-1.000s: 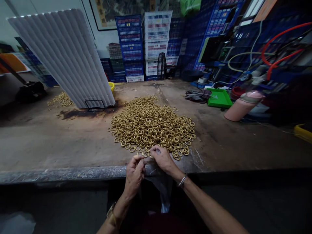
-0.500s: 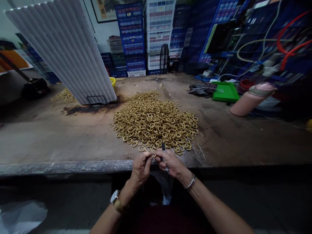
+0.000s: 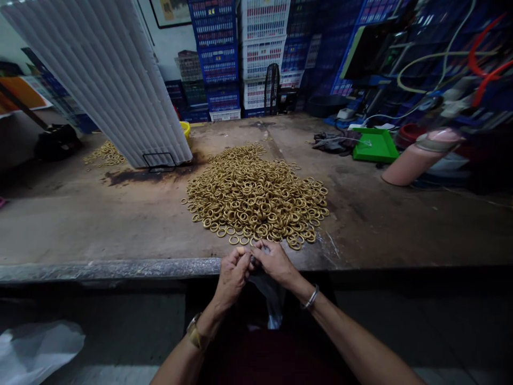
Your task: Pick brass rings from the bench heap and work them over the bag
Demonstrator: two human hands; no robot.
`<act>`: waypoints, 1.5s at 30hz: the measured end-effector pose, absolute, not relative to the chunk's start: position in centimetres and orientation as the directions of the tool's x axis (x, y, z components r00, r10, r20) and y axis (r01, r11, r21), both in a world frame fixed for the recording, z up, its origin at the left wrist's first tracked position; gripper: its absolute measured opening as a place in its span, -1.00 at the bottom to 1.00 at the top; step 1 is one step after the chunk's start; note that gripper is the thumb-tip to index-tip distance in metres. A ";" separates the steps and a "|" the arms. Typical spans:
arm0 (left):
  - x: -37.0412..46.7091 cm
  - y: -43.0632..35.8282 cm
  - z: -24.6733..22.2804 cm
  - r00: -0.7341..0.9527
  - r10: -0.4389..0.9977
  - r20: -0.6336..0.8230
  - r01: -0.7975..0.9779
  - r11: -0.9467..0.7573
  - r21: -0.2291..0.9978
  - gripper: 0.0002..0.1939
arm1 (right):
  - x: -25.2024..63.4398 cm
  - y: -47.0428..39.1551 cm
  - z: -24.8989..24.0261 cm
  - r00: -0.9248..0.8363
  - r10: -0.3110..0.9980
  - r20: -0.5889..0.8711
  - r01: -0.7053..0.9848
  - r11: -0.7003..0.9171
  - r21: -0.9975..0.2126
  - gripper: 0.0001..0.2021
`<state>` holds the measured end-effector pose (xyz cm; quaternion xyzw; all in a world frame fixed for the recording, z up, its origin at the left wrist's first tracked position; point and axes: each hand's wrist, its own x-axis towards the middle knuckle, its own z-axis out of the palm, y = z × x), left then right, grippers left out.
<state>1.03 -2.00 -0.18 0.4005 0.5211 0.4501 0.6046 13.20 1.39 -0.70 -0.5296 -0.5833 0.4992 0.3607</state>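
A large heap of gold-coloured rings (image 3: 256, 192) lies on the worktable (image 3: 140, 230) in front of me. My left hand (image 3: 232, 274) is closed in a pinch at the table's front edge, where a ring showed between its fingertips a moment ago; the fingers now mostly hide it. My right hand (image 3: 277, 263) meets it from the right, fingers curled around a slim tool (image 3: 266, 249), of which only a greyish bit shows. The fingertips of both hands come together just below the nearest rings.
A tall, ribbed pale panel (image 3: 108, 80) leans at the left on a black wire stand (image 3: 159, 162), with more rings (image 3: 105, 154) beside it. A green tray (image 3: 375, 145) and a pink bottle (image 3: 417, 159) stand at right. Stacked crates (image 3: 218, 69) line the back.
The tool's dark end, which pointed up from my right hand, no longer sticks out. My right hand has turned and closed in on the left. The view has shifted slightly.
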 end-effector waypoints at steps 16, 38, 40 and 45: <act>0.8 -2.9 -0.5 0.204 0.940 -0.272 -0.379 0.332 0.864 -0.72 | 13.7 1.3 -1.6 -0.127 0.990 -0.068 0.335 -0.021 -0.942 -0.82; 0.2 -4.0 -0.3 0.203 0.944 -0.261 -0.317 0.315 0.895 -0.76 | 14.4 1.4 -1.4 -0.288 0.953 -0.091 0.906 0.240 -0.348 -0.77; 0.2 -4.4 0.0 0.242 0.934 -0.264 -0.423 0.346 0.837 -0.77 | 14.7 1.9 -1.4 -0.232 0.971 -0.064 0.925 0.199 -0.324 -0.79; 0.0 -4.2 -0.7 0.192 0.934 -0.301 -0.565 0.356 0.745 -0.77 | 14.3 1.8 -1.3 -0.226 0.973 0.044 0.905 0.226 -0.360 -0.83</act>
